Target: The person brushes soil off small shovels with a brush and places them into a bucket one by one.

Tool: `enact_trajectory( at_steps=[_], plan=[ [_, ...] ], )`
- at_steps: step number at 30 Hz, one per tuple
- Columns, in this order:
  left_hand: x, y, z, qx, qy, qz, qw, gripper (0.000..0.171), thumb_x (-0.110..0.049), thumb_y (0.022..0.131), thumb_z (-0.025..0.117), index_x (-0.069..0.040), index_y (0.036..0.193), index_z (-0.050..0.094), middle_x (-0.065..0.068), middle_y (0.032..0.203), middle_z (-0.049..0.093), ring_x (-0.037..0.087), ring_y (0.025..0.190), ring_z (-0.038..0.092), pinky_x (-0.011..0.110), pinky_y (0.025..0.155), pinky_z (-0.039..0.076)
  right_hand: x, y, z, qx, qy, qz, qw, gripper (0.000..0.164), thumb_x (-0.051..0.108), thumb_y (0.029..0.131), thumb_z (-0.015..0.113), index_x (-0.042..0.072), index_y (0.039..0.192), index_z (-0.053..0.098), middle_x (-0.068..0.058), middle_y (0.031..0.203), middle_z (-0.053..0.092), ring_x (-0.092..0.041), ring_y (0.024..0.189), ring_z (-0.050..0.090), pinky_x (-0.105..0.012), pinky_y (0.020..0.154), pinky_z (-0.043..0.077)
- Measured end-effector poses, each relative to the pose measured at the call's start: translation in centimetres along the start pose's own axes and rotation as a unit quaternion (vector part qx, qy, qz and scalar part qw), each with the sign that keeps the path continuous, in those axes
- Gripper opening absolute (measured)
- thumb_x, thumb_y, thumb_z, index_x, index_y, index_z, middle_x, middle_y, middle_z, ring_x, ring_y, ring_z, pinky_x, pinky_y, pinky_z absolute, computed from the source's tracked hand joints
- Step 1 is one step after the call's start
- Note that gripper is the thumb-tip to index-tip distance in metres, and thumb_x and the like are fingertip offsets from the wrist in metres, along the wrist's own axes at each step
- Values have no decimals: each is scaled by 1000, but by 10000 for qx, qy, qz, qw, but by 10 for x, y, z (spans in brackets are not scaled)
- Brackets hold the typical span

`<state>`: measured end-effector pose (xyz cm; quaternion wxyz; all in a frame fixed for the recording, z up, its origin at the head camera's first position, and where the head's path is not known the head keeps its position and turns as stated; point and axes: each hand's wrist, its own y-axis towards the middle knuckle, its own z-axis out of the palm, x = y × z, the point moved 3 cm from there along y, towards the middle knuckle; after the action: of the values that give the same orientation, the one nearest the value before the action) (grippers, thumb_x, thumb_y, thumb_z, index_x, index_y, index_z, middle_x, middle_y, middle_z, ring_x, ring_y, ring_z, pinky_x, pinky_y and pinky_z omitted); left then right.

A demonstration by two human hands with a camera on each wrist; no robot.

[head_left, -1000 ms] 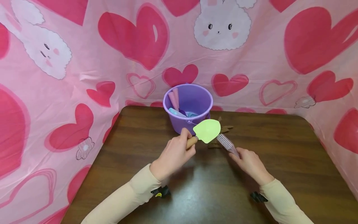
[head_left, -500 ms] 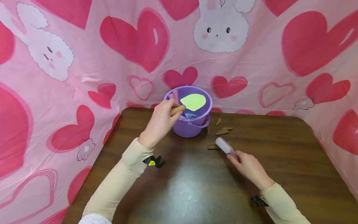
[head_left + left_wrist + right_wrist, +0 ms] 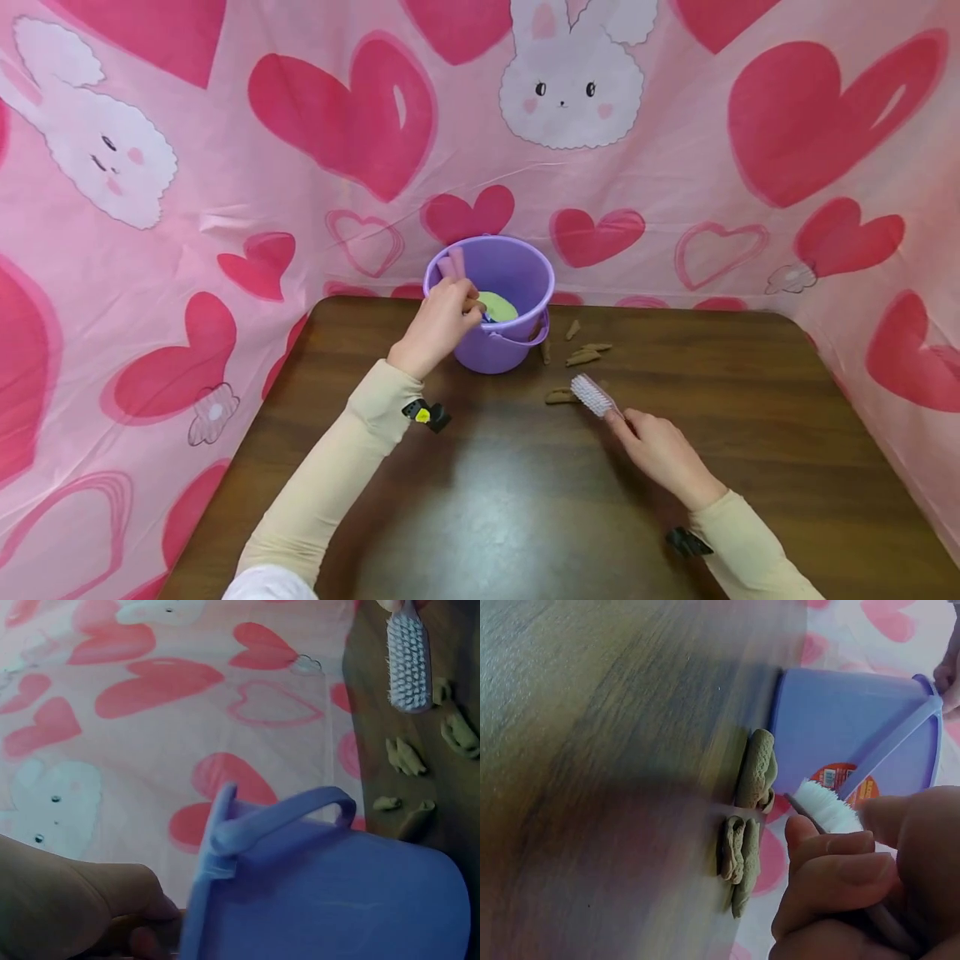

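At the near left rim of a purple bucket (image 3: 491, 354), my left hand (image 3: 437, 323) pinches the wooden handle of a small trowel. Its lime-green blade (image 3: 497, 307) lies down inside the bucket, below the rim. Pink handles (image 3: 454, 263) lean against the bucket's left inner wall. My right hand (image 3: 663, 454) holds a scrub brush (image 3: 591, 395) by its handle, with the white bristles (image 3: 409, 664) showing. Just beyond the brush, several brown curled pieces (image 3: 582, 357) lie on the table; one (image 3: 558, 397) is right beside the brush head. In the right wrist view, fingers wrap the brush handle.
The dark wooden table (image 3: 750, 417) runs up to a pink cloth (image 3: 300, 183) printed with hearts and rabbits, which hangs behind and along the sides. The bucket stands near the back edge, its handle (image 3: 536, 332) hanging down on the right.
My left hand has carried the trowel from above the brush, left and up to the bucket, and lowered its blade inside. The brush has tilted bristles up and shifted slightly.
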<state>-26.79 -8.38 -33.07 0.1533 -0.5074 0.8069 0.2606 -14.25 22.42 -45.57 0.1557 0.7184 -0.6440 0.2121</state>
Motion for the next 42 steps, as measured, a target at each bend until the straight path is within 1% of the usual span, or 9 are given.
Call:
enact_trajectory(
  at_steps=[6,9,14,18,21,25,30,35,42],
  plan=[
    [5,4,4,142,165,-14,9998,13,-5,92,68,3,102,65,18,101,66,33,99,63,45,88,55,-7,2,7,58,123,-157,9998,34,37,103,64,11,82,59,1,65,46,-15,56,43,-32,53,35],
    [6,6,4,89,160,-115,9998,14,-7,93,71,2,101,65,16,98,68,32,98,64,45,87,54,-26,9,21,-136,258,-513,9983,37,42,103,63,12,81,59,2,64,46,-15,55,41,-32,51,31],
    [9,5,4,-103,87,-297,9995,14,-8,93,72,2,103,68,14,96,72,31,100,65,47,88,53,-37,14,30,-254,379,-905,9949,44,50,103,60,14,79,57,3,63,45,-14,53,39,-32,49,29],
    [10,3,3,-172,70,-251,9995,13,-8,94,71,2,102,73,14,98,74,32,102,66,48,89,52,-15,6,16,-36,358,-640,9973,38,40,99,68,13,76,55,3,63,43,-14,55,41,-32,51,32],
    [9,2,0,-133,170,-325,9992,11,-12,93,75,-2,98,77,11,95,76,31,95,68,47,85,54,-2,2,9,164,218,-407,9988,34,32,96,72,13,75,53,3,63,42,-14,57,41,-31,53,33],
    [10,1,-1,74,338,-499,9982,11,-16,95,75,-7,98,81,8,93,77,29,89,70,46,81,54,4,1,6,168,5,-292,9994,34,29,96,73,14,74,51,4,63,40,-13,56,40,-29,53,31],
    [13,1,1,144,440,-510,9976,15,-16,98,69,-6,98,80,10,92,77,31,87,70,47,81,55,3,1,5,52,29,-215,9998,30,26,94,74,12,76,53,2,64,42,-14,57,41,-30,53,31],
    [19,-1,8,-157,415,-265,9987,18,-19,99,66,-6,92,76,12,83,71,31,79,66,46,75,52,4,-1,4,-13,172,-114,9998,20,22,93,75,8,89,61,0,68,51,-16,60,47,-32,54,38],
    [22,-23,13,-1081,170,69,9940,14,-15,99,64,-4,100,73,17,95,69,35,87,68,49,78,55,6,-2,4,-142,129,8,9998,19,22,93,71,10,87,58,0,68,50,-16,59,47,-34,53,38]
  ],
)
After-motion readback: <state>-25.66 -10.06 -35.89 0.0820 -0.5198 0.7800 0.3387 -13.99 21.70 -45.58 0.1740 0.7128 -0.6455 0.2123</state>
